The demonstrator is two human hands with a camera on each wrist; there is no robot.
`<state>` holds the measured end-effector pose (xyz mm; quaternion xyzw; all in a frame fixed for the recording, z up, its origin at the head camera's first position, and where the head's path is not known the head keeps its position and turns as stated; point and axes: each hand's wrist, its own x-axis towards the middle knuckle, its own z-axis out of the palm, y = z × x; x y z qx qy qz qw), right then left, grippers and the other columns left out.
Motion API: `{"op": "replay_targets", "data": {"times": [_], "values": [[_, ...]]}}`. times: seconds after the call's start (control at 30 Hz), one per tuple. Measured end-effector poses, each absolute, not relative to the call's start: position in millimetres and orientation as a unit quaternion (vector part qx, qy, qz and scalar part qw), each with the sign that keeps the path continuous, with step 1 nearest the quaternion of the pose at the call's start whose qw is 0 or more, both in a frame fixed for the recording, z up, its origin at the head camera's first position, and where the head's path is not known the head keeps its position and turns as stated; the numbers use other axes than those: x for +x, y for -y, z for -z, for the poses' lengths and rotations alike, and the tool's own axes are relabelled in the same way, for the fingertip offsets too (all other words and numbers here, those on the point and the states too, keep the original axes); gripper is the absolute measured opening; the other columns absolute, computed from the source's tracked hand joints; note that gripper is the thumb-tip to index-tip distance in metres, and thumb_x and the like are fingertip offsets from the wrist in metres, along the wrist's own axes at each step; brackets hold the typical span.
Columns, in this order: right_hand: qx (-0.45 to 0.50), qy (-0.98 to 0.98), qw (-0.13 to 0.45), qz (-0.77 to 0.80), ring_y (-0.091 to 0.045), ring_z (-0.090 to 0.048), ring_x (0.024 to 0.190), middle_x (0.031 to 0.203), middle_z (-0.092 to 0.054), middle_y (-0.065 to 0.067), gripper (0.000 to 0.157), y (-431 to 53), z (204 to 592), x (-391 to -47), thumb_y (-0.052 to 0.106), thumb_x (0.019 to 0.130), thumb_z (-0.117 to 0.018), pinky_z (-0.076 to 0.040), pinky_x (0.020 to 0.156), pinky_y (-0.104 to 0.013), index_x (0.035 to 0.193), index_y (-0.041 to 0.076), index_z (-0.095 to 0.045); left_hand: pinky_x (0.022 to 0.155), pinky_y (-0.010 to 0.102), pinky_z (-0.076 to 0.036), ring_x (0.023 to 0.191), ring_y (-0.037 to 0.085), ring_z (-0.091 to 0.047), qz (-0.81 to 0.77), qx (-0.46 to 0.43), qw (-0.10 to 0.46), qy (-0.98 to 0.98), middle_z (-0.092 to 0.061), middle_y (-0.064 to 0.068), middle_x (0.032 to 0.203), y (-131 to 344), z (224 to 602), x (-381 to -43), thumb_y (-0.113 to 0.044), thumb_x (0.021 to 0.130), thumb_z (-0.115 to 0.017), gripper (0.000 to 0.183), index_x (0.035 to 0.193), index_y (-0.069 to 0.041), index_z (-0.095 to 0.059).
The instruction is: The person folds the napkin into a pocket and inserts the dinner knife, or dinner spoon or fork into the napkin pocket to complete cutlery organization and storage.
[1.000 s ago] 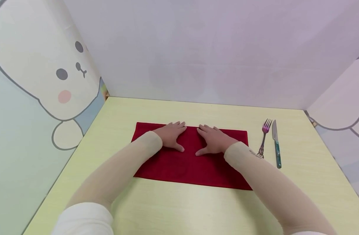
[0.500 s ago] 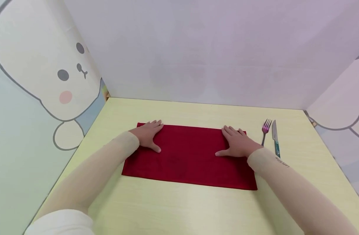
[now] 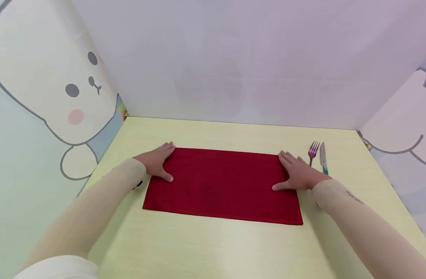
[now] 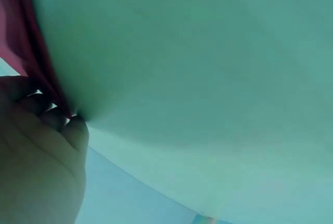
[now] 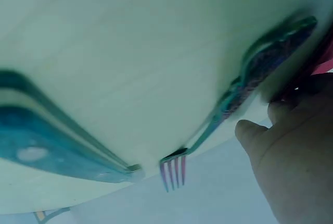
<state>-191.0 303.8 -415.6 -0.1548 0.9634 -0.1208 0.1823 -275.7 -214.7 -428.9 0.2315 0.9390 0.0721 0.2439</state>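
Observation:
A dark red cloth (image 3: 221, 186) lies flat as a wide rectangle on the pale table. My left hand (image 3: 157, 161) rests on its far left corner, fingers extended and thumb spread inward over the fabric. On the far right corner lies my right hand (image 3: 298, 172), also with fingers stretched forward and thumb pointing inward. In the left wrist view the fingertips (image 4: 77, 127) are right at the cloth's edge (image 4: 39, 52). The right wrist view has the fork (image 5: 223, 107) just beside my right hand, with the cloth's edge (image 5: 325, 57) at the fingers.
Right of the cloth a fork (image 3: 313, 150) with purplish tines and a knife (image 3: 323, 155) with a teal handle lie on the table (image 3: 213, 248); my right hand and forearm cover their lower parts. A white wall (image 3: 241, 77) stands behind, with cartoon-printed panels (image 3: 84, 97) at the sides.
My hands have slid apart over the cloth, from its middle out to its left and right ends. More of the red fabric shows between them, and the right forearm now covers more of the cutlery.

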Motion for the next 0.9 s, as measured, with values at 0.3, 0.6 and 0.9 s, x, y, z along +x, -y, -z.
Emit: {"op": "replay_targets", "data": {"times": [0.3,0.6,0.9], "values": [[-0.163,-0.961,0.178,0.135,-0.048,-0.004,0.154,0.169,-0.010,-0.025,0.135,-310.9,423.8,-193.5,0.075,0.074,-0.077,-0.006,0.120,-0.066,0.163,-0.003,-0.012,0.122,0.056,-0.021,0.157,0.034,0.003,-0.089,0.238,0.245,-0.936,0.000,0.013,0.173,222.8,432.9,-276.9,-0.075,0.067,-0.081,0.141,0.166,-0.008,-0.007],[-0.169,-0.965,0.162,0.116,-0.047,-0.005,0.154,0.168,-0.013,-0.026,0.128,-310.9,420.5,-185.7,0.078,0.078,-0.070,-0.008,0.121,-0.064,0.162,-0.003,-0.017,0.122,0.055,-0.021,0.157,0.037,0.000,-0.073,0.250,0.228,-0.938,-0.003,0.015,0.172,215.9,429.1,-270.2,-0.073,0.077,-0.075,0.129,0.165,-0.005,-0.010],[-0.188,-0.967,0.144,0.097,-0.050,-0.016,0.151,0.165,-0.021,-0.028,0.119,-316.3,414.4,-172.2,0.075,0.082,-0.069,-0.014,0.119,-0.066,0.158,-0.007,-0.028,0.121,0.056,-0.022,0.156,0.041,-0.003,-0.069,0.247,0.203,-0.945,-0.007,0.021,0.171,221.5,432.0,-245.8,-0.063,0.092,-0.067,0.109,0.164,-0.001,-0.015]]}}
